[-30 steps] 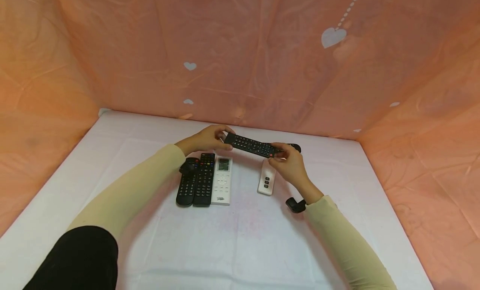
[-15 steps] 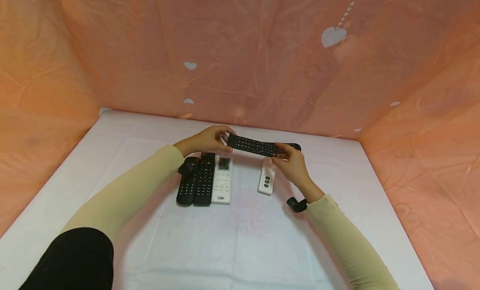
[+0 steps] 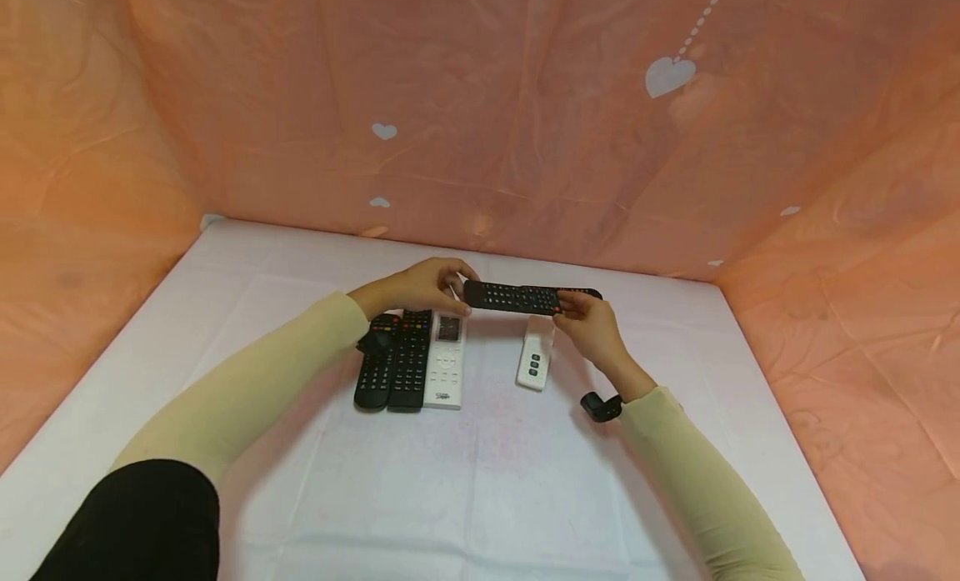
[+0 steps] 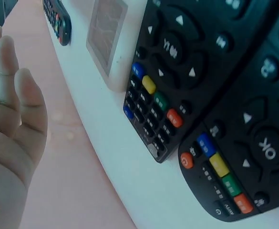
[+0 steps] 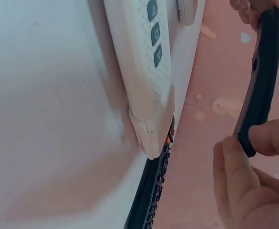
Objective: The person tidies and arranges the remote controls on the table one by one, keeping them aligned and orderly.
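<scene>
A long black remote control (image 3: 512, 298) is held up crosswise between both hands. My left hand (image 3: 423, 285) holds its left end between thumb and fingers, the other fingers reaching out fairly straight in the left wrist view. My right hand (image 3: 592, 327) pinches its right end; thumb and fingertips (image 5: 232, 148) show on that end in the right wrist view. Under the right hand lies a white remote with a few dark buttons (image 3: 533, 364). Behind the right fingers, another black remote (image 3: 592, 293) is partly hidden.
Left of centre, two black remotes (image 3: 409, 373) (image 3: 372, 381) and a white remote with a screen (image 3: 443, 368) lie side by side on the white tabletop (image 3: 480, 498). Orange cloth walls (image 3: 480, 131) stand at the back and sides.
The held remote has turned from sloping down rightward to nearly level, its left end lower. Both hands have shifted slightly right and down. The remotes lying on the table stay put.
</scene>
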`<state>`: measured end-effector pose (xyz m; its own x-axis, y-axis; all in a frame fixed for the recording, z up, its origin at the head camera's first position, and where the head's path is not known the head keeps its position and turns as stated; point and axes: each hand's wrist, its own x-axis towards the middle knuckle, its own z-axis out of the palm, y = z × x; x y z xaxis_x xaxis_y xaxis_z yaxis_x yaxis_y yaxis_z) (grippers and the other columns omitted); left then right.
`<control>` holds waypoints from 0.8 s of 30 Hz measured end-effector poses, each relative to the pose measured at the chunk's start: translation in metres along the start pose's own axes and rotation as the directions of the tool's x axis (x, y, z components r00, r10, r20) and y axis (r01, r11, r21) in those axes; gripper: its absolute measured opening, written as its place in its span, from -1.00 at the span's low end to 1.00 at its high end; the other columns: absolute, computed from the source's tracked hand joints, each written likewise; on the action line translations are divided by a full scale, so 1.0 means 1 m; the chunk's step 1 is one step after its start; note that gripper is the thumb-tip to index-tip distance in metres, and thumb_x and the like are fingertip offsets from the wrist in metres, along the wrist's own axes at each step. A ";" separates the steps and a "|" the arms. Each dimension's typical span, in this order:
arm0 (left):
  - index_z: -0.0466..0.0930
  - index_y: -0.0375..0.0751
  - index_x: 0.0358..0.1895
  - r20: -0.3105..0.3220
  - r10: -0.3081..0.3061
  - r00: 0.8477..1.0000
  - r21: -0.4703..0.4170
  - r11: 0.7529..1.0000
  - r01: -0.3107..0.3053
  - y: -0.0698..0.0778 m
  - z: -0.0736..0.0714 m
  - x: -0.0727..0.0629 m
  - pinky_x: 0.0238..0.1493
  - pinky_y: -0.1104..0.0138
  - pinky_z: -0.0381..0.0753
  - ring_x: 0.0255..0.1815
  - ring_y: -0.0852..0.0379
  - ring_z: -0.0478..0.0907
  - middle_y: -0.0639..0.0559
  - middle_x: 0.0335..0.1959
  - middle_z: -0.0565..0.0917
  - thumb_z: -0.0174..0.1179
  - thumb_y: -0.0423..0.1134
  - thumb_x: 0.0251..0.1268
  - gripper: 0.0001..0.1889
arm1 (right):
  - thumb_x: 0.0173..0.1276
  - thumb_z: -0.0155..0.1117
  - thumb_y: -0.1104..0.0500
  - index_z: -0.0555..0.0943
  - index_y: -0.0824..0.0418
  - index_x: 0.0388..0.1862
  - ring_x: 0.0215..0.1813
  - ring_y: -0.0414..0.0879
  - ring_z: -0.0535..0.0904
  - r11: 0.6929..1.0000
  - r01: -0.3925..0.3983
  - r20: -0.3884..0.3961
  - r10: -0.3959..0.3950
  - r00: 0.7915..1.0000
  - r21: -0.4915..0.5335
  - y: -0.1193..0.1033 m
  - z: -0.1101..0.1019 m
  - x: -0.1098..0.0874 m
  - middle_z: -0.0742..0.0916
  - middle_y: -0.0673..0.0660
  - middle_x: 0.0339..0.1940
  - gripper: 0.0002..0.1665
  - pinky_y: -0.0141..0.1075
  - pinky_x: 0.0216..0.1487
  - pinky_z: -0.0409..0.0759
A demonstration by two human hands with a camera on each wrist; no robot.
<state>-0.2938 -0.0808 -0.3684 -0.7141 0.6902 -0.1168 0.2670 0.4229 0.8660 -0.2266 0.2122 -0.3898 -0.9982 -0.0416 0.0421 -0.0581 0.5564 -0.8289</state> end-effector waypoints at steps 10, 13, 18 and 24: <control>0.46 -0.25 0.16 0.001 0.007 1.000 -0.038 0.999 -0.007 0.001 0.019 -0.003 -0.22 0.19 0.58 -0.33 -0.10 0.57 0.01 -0.40 0.69 0.35 -0.32 0.15 -0.52 | 0.24 0.20 0.39 0.45 0.43 0.27 0.06 0.15 0.66 0.999 -0.007 0.012 0.007 1.000 0.044 -0.001 -0.005 0.000 0.66 0.41 0.08 -0.43 -0.48 -0.11 0.62; 0.47 -0.28 0.14 0.001 -0.006 1.000 -0.070 0.998 0.006 0.004 0.025 -0.005 -0.17 0.14 0.60 -0.25 -0.20 0.59 -0.03 -0.40 0.70 0.34 -0.36 0.16 -0.54 | 0.24 0.21 0.36 0.48 0.43 0.24 0.07 0.16 0.65 1.000 0.003 -0.002 -0.003 1.000 0.026 0.000 -0.007 0.000 0.67 0.40 0.05 -0.46 -0.49 -0.10 0.61; 0.46 -0.23 0.14 -0.009 -0.033 0.999 -0.071 0.997 0.032 0.006 0.033 -0.009 -0.37 0.16 0.62 -0.31 -0.10 0.61 -0.05 -0.38 0.70 0.34 -0.34 0.17 -0.54 | 0.24 0.22 0.37 0.49 0.44 0.21 0.05 0.12 0.65 1.000 0.014 -0.004 -0.014 1.000 0.023 0.001 -0.008 0.002 0.67 0.41 0.04 -0.48 -0.53 -0.11 0.59; 0.48 -0.21 0.11 -0.036 -0.026 0.999 -0.043 0.999 0.024 0.010 0.044 -0.014 -0.41 0.29 0.56 -0.35 -0.06 0.61 -0.08 -0.38 0.73 0.32 -0.33 0.18 -0.59 | 0.27 0.19 0.39 0.45 0.43 0.24 0.05 0.13 0.64 0.999 0.045 0.045 -0.046 0.998 0.016 0.000 -0.010 0.005 0.65 0.41 0.08 -0.48 -0.50 -0.09 0.59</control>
<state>-0.2528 -0.0605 -0.3793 -0.7436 0.6575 -0.1217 0.2213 0.4137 0.8831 -0.2313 0.2197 -0.3839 -0.9931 -0.1041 0.0547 -0.1027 0.5405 -0.8351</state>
